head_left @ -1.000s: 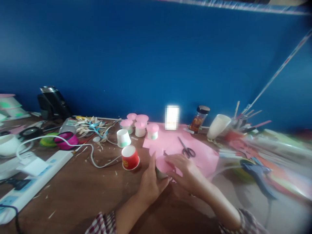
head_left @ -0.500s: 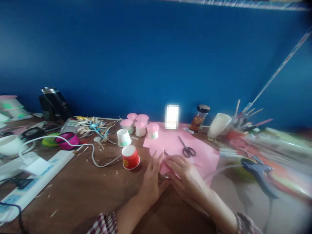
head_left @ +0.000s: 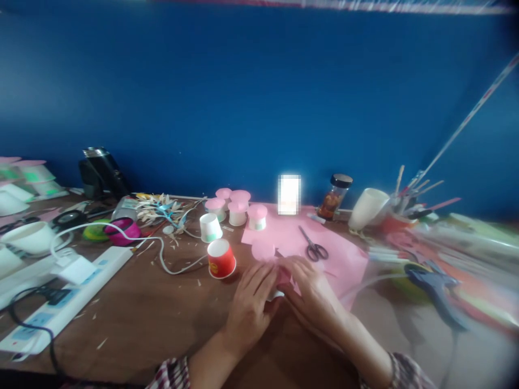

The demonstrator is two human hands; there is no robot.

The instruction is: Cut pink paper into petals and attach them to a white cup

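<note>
Both my hands meet over a small white cup (head_left: 277,294) capped with a pink paper disc (head_left: 284,276), low on the brown table (head_left: 141,319). My left hand (head_left: 248,302) lies over its left side with the fingers pressed down on top. From the right, my right hand (head_left: 310,294) covers the cup, fingers closed against the pink disc. Most of the cup is hidden under the fingers. Just behind lies a pink paper sheet (head_left: 346,262) with black-handled scissors (head_left: 314,248) on it.
An upturned red cup (head_left: 221,259) and a white cup (head_left: 210,227) stand left of my hands, with several pink-topped cups (head_left: 237,208) behind. A blue glue gun (head_left: 436,286) lies to the right; a power strip (head_left: 68,294) and white cable (head_left: 162,259) lie left. A jar (head_left: 334,197) stands by the blue wall.
My hands have lowered the pink-topped cup toward the table and closed over it; the left fingers, earlier upright beside it, now lie across its top. The view shifted slightly left.
</note>
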